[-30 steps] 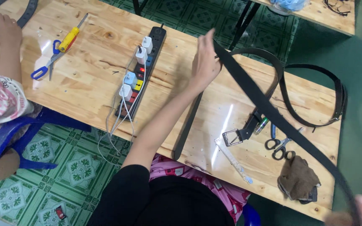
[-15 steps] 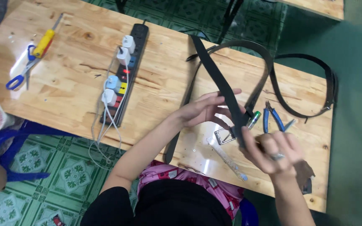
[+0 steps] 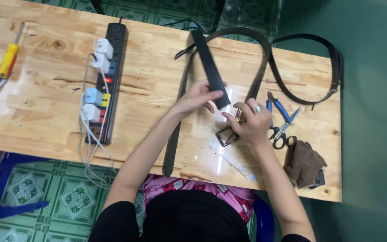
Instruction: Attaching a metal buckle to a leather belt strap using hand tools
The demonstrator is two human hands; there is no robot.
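Observation:
My left hand [image 3: 196,98] pinches the free end of a black leather belt [image 3: 209,62] at the middle of the wooden table [image 3: 45,116]. The strap runs up from my fingers toward the far edge and loops round to the right. My right hand [image 3: 250,122], with a ring on one finger, holds the belt's other end at its metal buckle [image 3: 226,136], which rests on the table. Both hands are close together.
A black power strip [image 3: 108,80] with several white plugs lies left of my hands. Blue-handled pliers [image 3: 277,109] and scissors [image 3: 284,134], a brown cloth [image 3: 304,163], a second black belt [image 3: 323,67], a clear ruler [image 3: 231,160], and a yellow screwdriver [image 3: 9,56] are around.
My hands came down from a wide spread with the belt stretched between them and drew together over the table. The buckle end now rests on the wood.

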